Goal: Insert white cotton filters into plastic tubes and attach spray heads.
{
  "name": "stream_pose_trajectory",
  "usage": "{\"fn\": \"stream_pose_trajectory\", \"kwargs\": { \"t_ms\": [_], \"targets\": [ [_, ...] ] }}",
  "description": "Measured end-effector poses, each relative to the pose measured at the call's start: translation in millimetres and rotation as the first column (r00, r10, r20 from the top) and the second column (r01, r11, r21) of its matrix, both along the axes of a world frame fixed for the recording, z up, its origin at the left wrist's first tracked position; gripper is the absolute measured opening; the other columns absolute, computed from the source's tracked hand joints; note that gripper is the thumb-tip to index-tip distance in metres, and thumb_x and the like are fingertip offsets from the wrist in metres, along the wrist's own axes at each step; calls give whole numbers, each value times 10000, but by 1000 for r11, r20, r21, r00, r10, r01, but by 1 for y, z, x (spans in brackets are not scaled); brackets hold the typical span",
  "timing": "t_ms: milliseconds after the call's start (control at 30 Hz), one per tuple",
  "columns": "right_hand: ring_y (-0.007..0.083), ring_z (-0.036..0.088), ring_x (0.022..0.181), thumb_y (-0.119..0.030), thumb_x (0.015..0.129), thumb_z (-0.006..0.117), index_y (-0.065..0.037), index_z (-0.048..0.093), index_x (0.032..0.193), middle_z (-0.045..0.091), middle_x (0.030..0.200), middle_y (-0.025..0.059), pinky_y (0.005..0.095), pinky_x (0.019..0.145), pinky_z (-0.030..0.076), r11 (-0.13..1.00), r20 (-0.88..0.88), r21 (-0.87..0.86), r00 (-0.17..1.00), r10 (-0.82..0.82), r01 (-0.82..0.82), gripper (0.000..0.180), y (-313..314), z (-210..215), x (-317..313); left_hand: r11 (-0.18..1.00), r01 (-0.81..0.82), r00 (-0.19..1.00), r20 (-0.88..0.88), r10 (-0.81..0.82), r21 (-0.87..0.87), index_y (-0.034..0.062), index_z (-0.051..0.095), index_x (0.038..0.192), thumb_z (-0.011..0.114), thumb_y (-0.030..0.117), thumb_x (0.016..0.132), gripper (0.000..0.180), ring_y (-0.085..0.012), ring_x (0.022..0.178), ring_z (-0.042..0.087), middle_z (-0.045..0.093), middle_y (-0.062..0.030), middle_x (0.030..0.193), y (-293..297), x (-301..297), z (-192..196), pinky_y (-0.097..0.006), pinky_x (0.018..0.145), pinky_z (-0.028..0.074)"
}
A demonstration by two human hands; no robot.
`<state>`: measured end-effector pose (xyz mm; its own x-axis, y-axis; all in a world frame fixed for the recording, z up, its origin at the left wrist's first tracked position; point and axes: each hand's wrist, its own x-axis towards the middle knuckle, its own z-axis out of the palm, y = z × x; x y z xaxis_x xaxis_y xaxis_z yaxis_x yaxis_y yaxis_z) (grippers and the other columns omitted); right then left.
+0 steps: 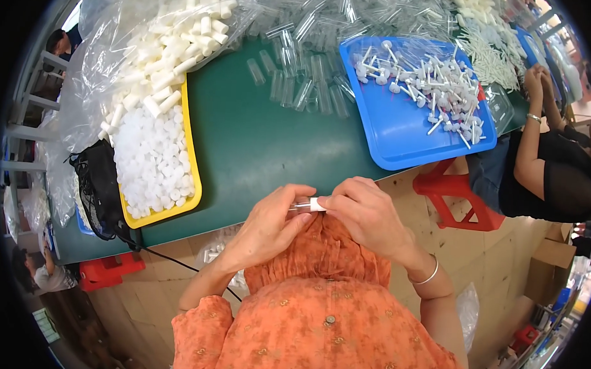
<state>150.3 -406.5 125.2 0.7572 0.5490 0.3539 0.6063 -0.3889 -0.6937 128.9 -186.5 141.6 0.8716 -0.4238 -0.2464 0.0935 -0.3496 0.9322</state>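
Just beyond the table's near edge, above my lap, both hands meet over one small piece. My left hand (265,228) is closed around a slim clear tube (299,207), gripped between thumb and fingers. At its right end sits a short white cylinder (317,204), which my right hand (367,214) pinches with thumb and fingertips. How far the two parts fit into each other cannot be made out. Ahead to the right, a blue tray (391,141) carries many white-stemmed pieces with translucent caps (442,92). Loose clear tubes (320,88) lie on the green table (257,154).
A yellow tray (196,171) on the left holds small white caps (154,157); white cylinders (183,47) spill from a plastic bag above it. A black mesh pouch (92,177) lies beside the tray. Red stools (458,193) and another person (550,161) are at right.
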Motion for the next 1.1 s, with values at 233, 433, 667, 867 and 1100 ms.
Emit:
{"fn": "stream_pose_trajectory", "kwargs": {
  "t_ms": [233,433,667,867,1100],
  "targets": [
    [165,646,848,-22,806,724,-14,623,1031,636,897,67,287,726,521,993,-535,118,844,38,30,247,-21,18,10,996,53,996,72,-58,78,-18,583,1088,547,77,954,168,-166,841,630,644,-105,853,-2,4,12,-301,750,500],
    [122,626,734,-39,875,665,5,599,968,659,839,67,251,652,491,940,-588,340,785,196,20,122,-9,-12,-4,999,51,998,22,-51,13,-1,594,1086,494,166,989,218,-201,731,574,628,-116,824,-12,-5,-7,-326,680,454],
    [90,615,859,-26,901,650,16,591,973,640,928,48,236,740,509,932,-754,359,602,262,43,102,-13,-15,-10,984,90,985,132,-111,151,0,593,1042,467,175,1012,218,-289,707,584,602,-142,817,-18,-17,-14,-369,666,457],
    [74,581,835,-27,910,641,-4,565,1036,610,927,38,220,707,490,917,-800,378,543,254,128,148,-8,-37,-36,999,-33,999,-4,33,20,10,606,1073,512,149,997,185,-183,748,608,637,-86,855,-16,-46,-46,-318,701,472],
    [72,554,793,-201,1025,494,-23,530,1151,576,935,18,231,687,486,668,-835,439,547,57,601,221,25,-82,-89,737,-531,810,-506,296,-418,-5,591,1131,574,151,978,220,-103,906,625,642,-102,1193,-52,-46,-73,-253,789,535]
  ]
}}
